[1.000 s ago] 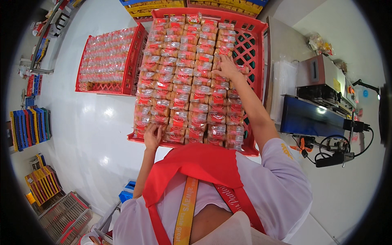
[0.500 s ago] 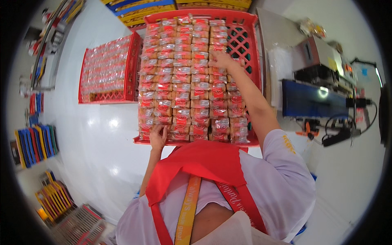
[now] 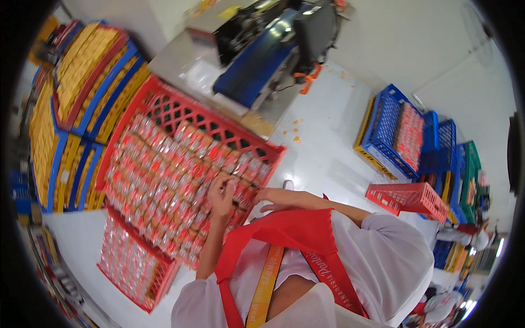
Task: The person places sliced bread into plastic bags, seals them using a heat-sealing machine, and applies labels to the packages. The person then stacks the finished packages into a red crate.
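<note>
A red plastic crate [image 3: 213,117] stands in front of me, filled with rows of clear-wrapped packs of bread [image 3: 164,169] with red labels. Over the packs near the crate's closest side is my left hand [image 3: 221,195], its fingers loosely bent and the thumb apart; I see no pack lifted in it. My right hand [image 3: 276,199] is beside the crate's near right corner, close to my apron, fingers stretched out and holding nothing visible. Whether its fingertips touch the rim I cannot tell.
Another red crate [image 3: 164,279] of packs sits lower left. Stacked blue and yellow trays [image 3: 82,120] rise at far left. Beyond the crate is a table with a blue conveyor belt [image 3: 254,68]. Blue crates [image 3: 383,131] and a pinkish-red crate [image 3: 404,195] stand right. People appear lower right.
The view has swung to the right, bringing the right-hand crates into sight. My right hand has drawn back from the far packs to the crate's near corner. My left hand is now over the packs.
</note>
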A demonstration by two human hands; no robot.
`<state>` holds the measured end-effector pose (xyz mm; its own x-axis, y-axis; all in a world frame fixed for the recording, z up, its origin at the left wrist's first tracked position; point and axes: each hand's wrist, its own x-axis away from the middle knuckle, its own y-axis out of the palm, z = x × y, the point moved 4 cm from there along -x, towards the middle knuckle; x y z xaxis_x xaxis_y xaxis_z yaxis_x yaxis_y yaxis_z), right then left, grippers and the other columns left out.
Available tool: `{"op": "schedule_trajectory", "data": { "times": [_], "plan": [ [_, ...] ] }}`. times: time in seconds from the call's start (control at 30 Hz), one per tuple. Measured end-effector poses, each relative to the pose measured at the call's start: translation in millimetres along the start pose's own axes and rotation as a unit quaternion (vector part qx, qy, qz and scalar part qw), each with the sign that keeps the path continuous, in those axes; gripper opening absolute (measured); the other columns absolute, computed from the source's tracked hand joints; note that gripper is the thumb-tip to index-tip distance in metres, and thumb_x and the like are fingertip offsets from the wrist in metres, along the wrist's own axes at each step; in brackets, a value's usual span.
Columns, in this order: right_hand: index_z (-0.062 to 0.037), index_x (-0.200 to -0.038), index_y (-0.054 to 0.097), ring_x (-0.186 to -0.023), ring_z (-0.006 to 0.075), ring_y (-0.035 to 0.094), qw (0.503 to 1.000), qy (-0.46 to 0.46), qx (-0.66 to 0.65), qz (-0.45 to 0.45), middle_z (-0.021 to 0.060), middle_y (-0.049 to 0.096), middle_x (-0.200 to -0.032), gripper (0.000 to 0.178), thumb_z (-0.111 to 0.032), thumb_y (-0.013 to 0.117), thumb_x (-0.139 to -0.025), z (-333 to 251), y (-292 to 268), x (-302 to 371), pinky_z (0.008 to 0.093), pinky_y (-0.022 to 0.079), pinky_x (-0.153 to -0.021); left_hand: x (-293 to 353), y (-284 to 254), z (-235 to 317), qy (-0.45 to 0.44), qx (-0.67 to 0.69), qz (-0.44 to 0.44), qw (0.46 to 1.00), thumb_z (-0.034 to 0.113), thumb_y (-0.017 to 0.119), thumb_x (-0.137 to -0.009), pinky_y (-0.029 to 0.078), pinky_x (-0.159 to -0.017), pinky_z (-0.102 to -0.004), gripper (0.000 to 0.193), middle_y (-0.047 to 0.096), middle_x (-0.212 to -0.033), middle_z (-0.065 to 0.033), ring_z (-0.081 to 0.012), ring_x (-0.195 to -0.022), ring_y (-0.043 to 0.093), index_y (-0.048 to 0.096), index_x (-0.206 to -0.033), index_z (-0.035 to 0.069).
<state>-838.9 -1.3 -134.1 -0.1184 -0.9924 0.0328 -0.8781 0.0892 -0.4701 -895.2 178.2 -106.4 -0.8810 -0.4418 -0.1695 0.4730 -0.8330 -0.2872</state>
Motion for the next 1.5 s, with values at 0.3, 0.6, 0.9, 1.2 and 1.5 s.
{"op": "schedule_trajectory", "data": {
  "times": [0.3, 0.6, 0.9, 1.2, 1.5],
  "plan": [
    [-0.0098, -0.107, 0.059, -0.101, 0.0301, 0.056, 0.911, 0.325, 0.206, 0.148, 0.0106, 0.06, -0.103, 0.03, -0.017, 0.064, -0.079, 98.8, -140.7, 235.9, 0.04, 0.047, -0.083, 0.1, 351.2, 66.4, -0.038, 0.224, -0.447, 0.865, 0.013, 0.063, -0.086, 0.048, -0.073, -0.0264, 0.014, 0.064, -0.085, -0.0043, -0.0106, -0.08, 0.06, 0.064, -0.096, 0.002],
    [-0.0029, -0.113, 0.059, -0.102, 0.0351, 0.058, 0.861, 0.434, 0.139, 0.225, 0.0182, 0.06, -0.112, 0.041, -0.024, 0.068, -0.079, 184.5, -293.2, 433.5, 0.0428, 0.046, -0.087, -3.2, 424.2, -239.6, -0.287, 0.013, -0.337, 0.897, 0.028, 0.062, -0.084, 0.05, -0.073, -0.0294, 0.028, 0.068, -0.086, -0.009, -0.015, -0.077, 0.063, 0.066, -0.095, 0.003],
    [-0.0031, -0.089, 0.062, -0.092, 0.0353, 0.06, 0.857, 0.411, 0.221, 0.218, 0.0159, 0.063, -0.095, 0.026, -0.025, 0.069, -0.077, 312.2, -525.5, 439.7, 0.0439, 0.047, -0.079, -86.6, 452.8, -264.9, -0.52, -0.243, -0.33, 0.749, 0.036, 0.06, -0.082, 0.05, -0.071, -0.0324, 0.035, 0.068, -0.084, -0.0116, -0.0191, -0.077, 0.064, 0.068, -0.094, 0.003],
    [-0.0027, -0.075, 0.06, -0.082, 0.0347, 0.06, 0.825, 0.278, 0.382, 0.311, 0.0151, 0.061, -0.085, 0.037, -0.038, 0.072, -0.074, 378.2, -800.4, 354.4, 0.0453, 0.047, -0.071, -422.7, 758.6, -40.9, -0.16, -0.041, -0.329, 0.93, 0.03, 0.061, -0.087, 0.049, -0.074, -0.0316, 0.034, 0.067, -0.095, -0.0089, -0.0178, -0.084, 0.063, 0.064, -0.108, 0.004],
    [0.0015, -0.098, 0.059, -0.099, 0.0363, 0.055, 0.802, 0.18, 0.444, 0.356, 0.0165, 0.049, -0.109, 0.05, -0.037, 0.075, -0.071, 503.3, -1005.0, 175.5, 0.0454, 0.047, -0.082, -587.4, 813.2, 69.0, -0.184, 0.064, -0.252, 0.948, 0.025, 0.06, -0.091, 0.047, -0.077, -0.0277, 0.031, 0.064, -0.103, -0.004, -0.0117, -0.09, 0.058, 0.06, -0.115, 0.006]
  ]
}}
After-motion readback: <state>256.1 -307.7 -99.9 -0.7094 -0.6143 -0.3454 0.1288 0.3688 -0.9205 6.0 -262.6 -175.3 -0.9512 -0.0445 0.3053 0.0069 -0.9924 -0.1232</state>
